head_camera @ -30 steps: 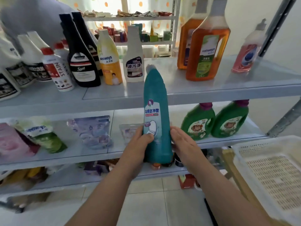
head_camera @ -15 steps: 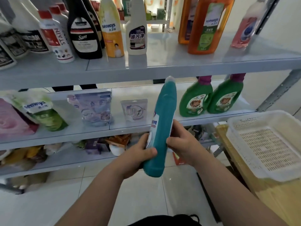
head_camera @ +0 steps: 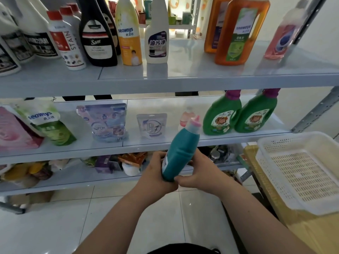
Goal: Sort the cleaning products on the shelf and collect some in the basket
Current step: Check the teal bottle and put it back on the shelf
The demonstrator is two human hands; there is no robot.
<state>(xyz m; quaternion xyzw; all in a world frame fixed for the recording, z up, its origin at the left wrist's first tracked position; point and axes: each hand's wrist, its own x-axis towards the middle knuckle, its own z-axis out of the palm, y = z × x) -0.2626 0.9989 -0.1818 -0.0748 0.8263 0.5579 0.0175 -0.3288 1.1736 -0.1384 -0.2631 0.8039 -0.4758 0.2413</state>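
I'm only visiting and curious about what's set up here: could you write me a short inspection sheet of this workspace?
Surface: grey metal shelf, three tiers in view, bottles upright on the top tier.
Job's things: teal bottle with pink cap, tilted, held before the middle tier; white basket at right on a yellow surface, no product seen in its visible part.
Clutter: pouches and two green bottles on the middle tier; mixed small packets on the lowest.
Hands: left hand and right hand both grip the teal bottle's lower part.
Cables: nothing seen.
Surroundings: pale tiled floor.
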